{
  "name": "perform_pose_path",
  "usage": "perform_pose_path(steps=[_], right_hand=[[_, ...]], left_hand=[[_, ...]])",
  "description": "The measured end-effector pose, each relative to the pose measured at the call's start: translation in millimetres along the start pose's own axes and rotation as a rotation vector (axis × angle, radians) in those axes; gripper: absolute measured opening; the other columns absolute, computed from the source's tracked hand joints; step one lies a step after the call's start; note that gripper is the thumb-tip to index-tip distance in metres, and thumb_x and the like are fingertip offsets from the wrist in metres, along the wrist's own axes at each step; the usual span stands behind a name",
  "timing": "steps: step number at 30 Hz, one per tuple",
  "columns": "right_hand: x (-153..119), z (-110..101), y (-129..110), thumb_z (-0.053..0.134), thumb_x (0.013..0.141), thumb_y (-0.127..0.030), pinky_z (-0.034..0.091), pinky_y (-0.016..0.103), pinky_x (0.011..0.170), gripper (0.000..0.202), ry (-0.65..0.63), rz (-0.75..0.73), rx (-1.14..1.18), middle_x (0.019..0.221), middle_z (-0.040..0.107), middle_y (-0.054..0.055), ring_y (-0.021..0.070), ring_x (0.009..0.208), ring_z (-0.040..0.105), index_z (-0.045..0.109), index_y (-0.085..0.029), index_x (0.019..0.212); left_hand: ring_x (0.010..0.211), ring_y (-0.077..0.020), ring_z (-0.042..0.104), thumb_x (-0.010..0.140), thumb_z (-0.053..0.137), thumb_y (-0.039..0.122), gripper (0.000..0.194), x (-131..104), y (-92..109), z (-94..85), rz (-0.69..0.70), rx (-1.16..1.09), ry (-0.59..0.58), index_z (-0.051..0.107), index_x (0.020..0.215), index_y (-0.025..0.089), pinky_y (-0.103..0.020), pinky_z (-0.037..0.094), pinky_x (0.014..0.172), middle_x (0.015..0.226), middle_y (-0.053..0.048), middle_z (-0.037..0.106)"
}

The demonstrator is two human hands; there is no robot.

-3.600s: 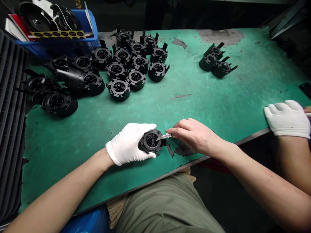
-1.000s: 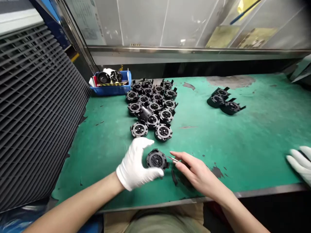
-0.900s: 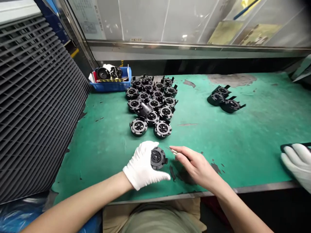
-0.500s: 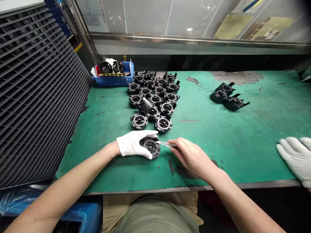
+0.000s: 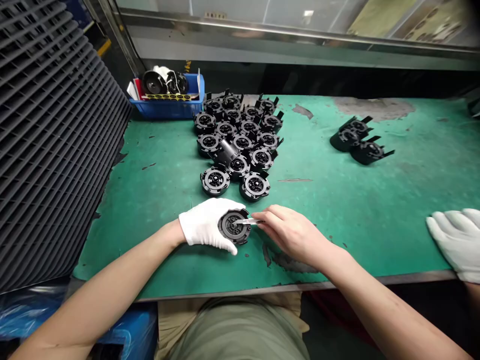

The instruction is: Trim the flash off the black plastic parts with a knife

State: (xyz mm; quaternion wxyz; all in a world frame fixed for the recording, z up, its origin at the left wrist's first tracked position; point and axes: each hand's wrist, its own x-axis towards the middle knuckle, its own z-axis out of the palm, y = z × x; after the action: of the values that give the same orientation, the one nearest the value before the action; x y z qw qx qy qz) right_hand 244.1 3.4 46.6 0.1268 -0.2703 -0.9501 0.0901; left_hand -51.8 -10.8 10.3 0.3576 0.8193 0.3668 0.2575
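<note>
My left hand [image 5: 206, 225], in a white glove, is wrapped round the side of a round black plastic part [image 5: 227, 231], whose ringed face is turned up toward me. In my bare right hand [image 5: 290, 232] is a slim silver craft knife [image 5: 249, 221], pinched between thumb and fingers. Its tip lies over the middle of the part's face; whether it touches cannot be made out. Just beyond my hands stand two like parts, a left one [image 5: 215, 180] and a right one [image 5: 255, 185], in front of a cluster of several more [image 5: 226, 129].
A blue bin [image 5: 168, 109] holding black parts and papers stands at the back left. Beside it rises a stack of dark grey trays [image 5: 56, 150]. A few black parts [image 5: 367, 150] stand right. Another person's gloved hand [image 5: 455, 242] rests at the right edge of the green mat [image 5: 318, 200].
The knife tip has moved from the part's upper right rim inward over its centre. The part is tilted a little more toward me. The camera view has dipped slightly.
</note>
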Motion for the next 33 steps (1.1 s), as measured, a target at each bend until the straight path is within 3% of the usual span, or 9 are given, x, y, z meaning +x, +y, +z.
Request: perform_pose_path(steps=[10,15,19,26,29,33], right_hand=[[2.2,-8.3,-4.2,0.051,0.114,-0.027,0.054,0.031,0.071,0.017,0.012,-0.021,-0.022,0.097,0.069,0.006,0.0189,0.081,0.066,0.062,-0.018,0.125],[-6.0,-13.6,-13.9,0.055,0.113,-0.027,0.049,0.031,0.065,0.019,0.06,0.051,-0.103,0.094,0.069,0.005,0.0181,0.076,0.066,0.06,-0.018,0.129],[-7.8,-17.7,-1.8,0.053,0.113,-0.026,0.05,0.031,0.068,0.022,0.042,0.064,-0.055,0.1,0.071,0.006,0.0186,0.08,0.067,0.059,-0.02,0.133],[8.2,-16.8,23.4,0.051,0.114,-0.022,0.041,0.035,0.075,0.019,-0.04,-0.119,-0.117,0.097,0.07,0.005,0.0199,0.083,0.059,0.065,-0.019,0.126],[14.5,-15.2,21.5,0.05,0.115,-0.024,0.038,0.034,0.074,0.02,-0.059,-0.166,-0.098,0.098,0.069,0.005,0.019,0.08,0.055,0.066,-0.018,0.125],[17.3,-14.0,18.6,0.047,0.116,-0.025,0.038,0.033,0.075,0.023,-0.102,-0.16,-0.059,0.098,0.069,0.005,0.0185,0.08,0.053,0.068,-0.019,0.124]], left_hand=[[0.124,-0.0391,0.068,0.066,0.092,0.08,0.106,0.1,-4.1,-1.2,0.035,0.077,-0.032,0.062,0.148,0.019,-0.056,0.055,0.113,0.131,-0.017,0.071],[0.129,-0.0424,0.067,0.059,0.096,0.076,0.121,0.9,1.4,-2.1,-0.077,0.044,-0.032,0.055,0.154,0.014,-0.059,0.052,0.117,0.14,-0.02,0.069],[0.136,-0.0434,0.067,0.062,0.1,0.065,0.131,0.9,5.9,-9.2,-0.167,-0.013,-0.142,0.04,0.167,0.017,-0.057,0.052,0.119,0.15,-0.019,0.068],[0.151,-0.0296,0.059,0.088,0.088,0.041,0.095,-7.3,1.1,-25.0,-0.208,-0.254,-0.276,0.04,0.169,0.033,-0.044,0.046,0.129,0.165,-0.005,0.059],[0.151,-0.0258,0.059,0.096,0.08,0.04,0.078,-10.0,-3.0,-25.6,-0.179,-0.347,-0.279,0.046,0.166,0.034,-0.041,0.046,0.13,0.164,-0.002,0.061],[0.148,-0.0265,0.062,0.099,0.076,0.039,0.061,-9.3,-2.7,-26.5,-0.138,-0.251,-0.271,0.059,0.157,0.031,-0.04,0.044,0.13,0.162,-0.003,0.063]])
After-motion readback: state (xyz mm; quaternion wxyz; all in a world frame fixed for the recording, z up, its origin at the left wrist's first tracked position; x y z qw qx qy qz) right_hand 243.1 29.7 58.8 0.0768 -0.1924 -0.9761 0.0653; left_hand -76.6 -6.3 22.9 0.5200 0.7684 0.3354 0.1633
